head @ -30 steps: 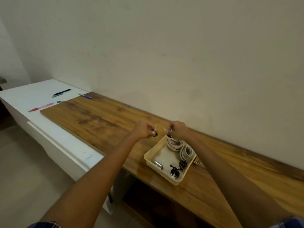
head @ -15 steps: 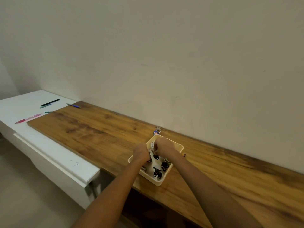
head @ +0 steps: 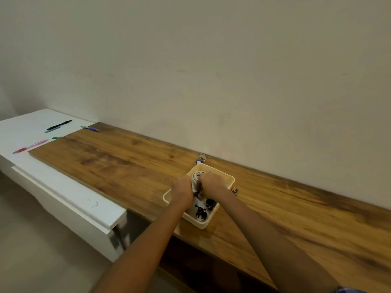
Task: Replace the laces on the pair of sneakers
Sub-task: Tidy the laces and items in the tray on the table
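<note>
The laces (head: 197, 175), pale coils, lie in the far end of a cream tray (head: 229, 180), mostly hidden under the two hands; only a curve of one coil shows at about 11 o'clock of the right hand.

The wooden desk (head: 131, 166) runs from 10 o'clock at the left to 4 o'clock at the right, along a plain wall (head: 211, 60). Its left end lies on top of a white desk (head: 63, 187), where several pens lie: a black pen (head: 59, 125), a blue pen (head: 90, 128) across the edge of the wood, and a pink pen (head: 30, 146) at 9 o'clock of the board's corner.

The tray sits near the front edge of the wooden desk. At its 12 o'clock, against the wall, lies a small blue trinket (head: 200, 160) with a metal clip. At its 3 o'clock, just beside the rim, a small orange thing (head: 234, 190) shows, too small to identify.

The left hand (head: 183, 190) and the right hand (head: 212, 185) meet over the tray's middle, knuckles up, fingers curled down into it. Between them a small dark thing (head: 197, 193) is pinched; I cannot tell which hand's fingers actually grip it.

Two small dark figures (head: 201, 212) (head: 210, 203) rest in the near end of the tray, at 6 o'clock of the hands.
</note>
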Demonstrator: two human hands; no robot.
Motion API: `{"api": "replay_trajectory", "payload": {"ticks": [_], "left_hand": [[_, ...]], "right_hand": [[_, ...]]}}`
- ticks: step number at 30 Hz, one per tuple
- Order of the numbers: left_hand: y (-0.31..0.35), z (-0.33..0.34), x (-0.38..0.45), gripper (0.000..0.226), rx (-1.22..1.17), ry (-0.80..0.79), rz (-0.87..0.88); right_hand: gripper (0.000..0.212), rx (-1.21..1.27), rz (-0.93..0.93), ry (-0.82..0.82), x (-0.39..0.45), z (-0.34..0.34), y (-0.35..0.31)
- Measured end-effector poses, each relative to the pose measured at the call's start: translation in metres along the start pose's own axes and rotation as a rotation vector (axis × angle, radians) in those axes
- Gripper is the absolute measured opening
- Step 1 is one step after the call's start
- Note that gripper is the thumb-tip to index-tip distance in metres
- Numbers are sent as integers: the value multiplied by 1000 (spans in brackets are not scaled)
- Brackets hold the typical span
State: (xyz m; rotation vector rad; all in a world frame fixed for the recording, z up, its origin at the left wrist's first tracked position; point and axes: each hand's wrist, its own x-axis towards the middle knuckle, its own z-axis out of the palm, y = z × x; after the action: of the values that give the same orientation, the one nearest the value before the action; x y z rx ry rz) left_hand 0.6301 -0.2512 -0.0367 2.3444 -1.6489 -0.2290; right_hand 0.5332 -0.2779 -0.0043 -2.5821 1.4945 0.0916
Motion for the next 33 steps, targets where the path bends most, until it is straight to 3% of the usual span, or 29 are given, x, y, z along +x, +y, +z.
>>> {"api": "replay_trajectory", "payload": {"ticks": [8,16,23,33], "left_hand": [[1,-3,0,17,-31,-18,15],[-2,-1,-3,17,-48,14,32],[-1,-1,-10,12,-88,34,26],[1,0,-14,11,-110,54,4]], "right_hand": [[20,19,19,38,-2,1,-5],[28,41,11,23,-1,2,-1],[14,3,0,113,-3,7,-2],[17,-65,-29,156,-4,12,0]]}}
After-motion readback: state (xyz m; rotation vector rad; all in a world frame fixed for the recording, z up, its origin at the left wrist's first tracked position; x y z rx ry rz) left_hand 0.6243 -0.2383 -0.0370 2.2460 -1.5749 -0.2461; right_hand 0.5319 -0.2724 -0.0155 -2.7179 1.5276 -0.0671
